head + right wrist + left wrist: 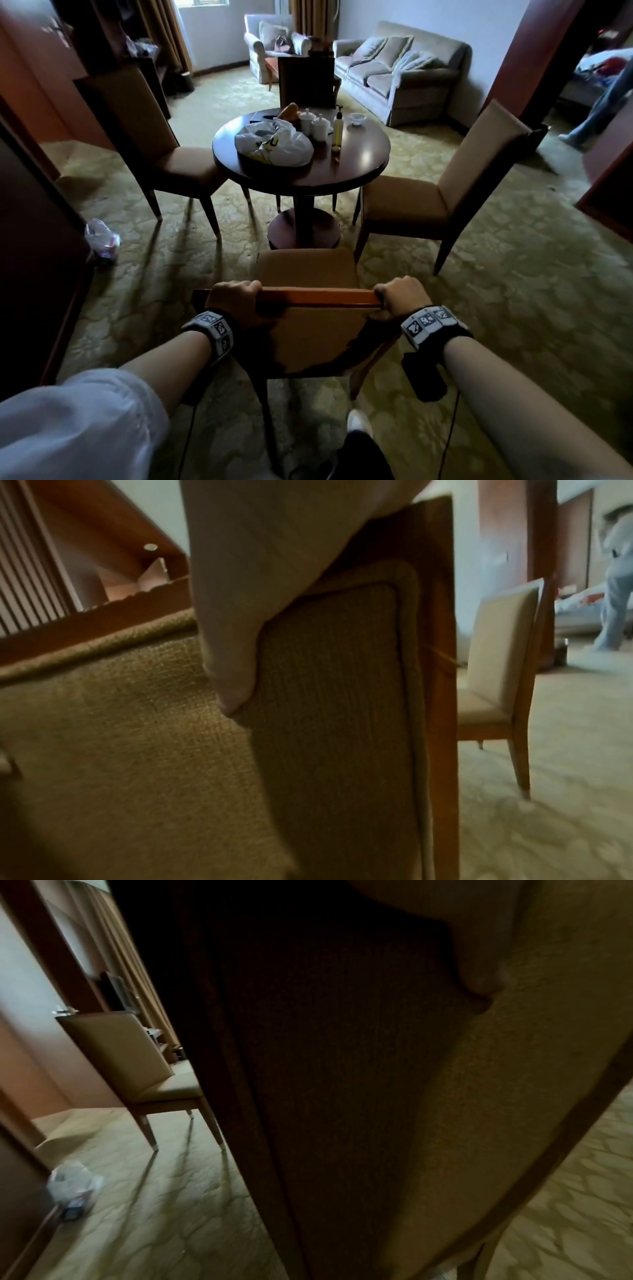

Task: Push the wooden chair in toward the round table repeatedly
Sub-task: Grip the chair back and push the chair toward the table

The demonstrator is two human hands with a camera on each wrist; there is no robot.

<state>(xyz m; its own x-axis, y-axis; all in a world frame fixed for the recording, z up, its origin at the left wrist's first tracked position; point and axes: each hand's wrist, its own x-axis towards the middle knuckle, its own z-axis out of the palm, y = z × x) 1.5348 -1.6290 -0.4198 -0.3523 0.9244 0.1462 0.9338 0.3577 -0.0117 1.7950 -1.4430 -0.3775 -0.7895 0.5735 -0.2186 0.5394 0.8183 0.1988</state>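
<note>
A: What does the chair look like?

B: Tan woven fabric on seat and back, inside a reddish-brown wood frame with a flat top rail and slim tapered legs. It stands on the carpet, facing the table, seat front near the pedestal base but not under the top.

A: And the hands?

B: The left hand is wrapped over the rail's left end, the right hand over its right end. Both are clamped on the rail, fingers curled over the front, thumbs behind. In the right wrist view a thumb presses flat on the back's fabric, beside the piped panel edge.

A: Materials around it?

B: The table is round, dark glossy wood on one column and a disc foot. It carries a crinkled plastic bag, white lidded cups and a pump bottle. The carpet is pale green, patterned. Matching chairs flank the table.
</note>
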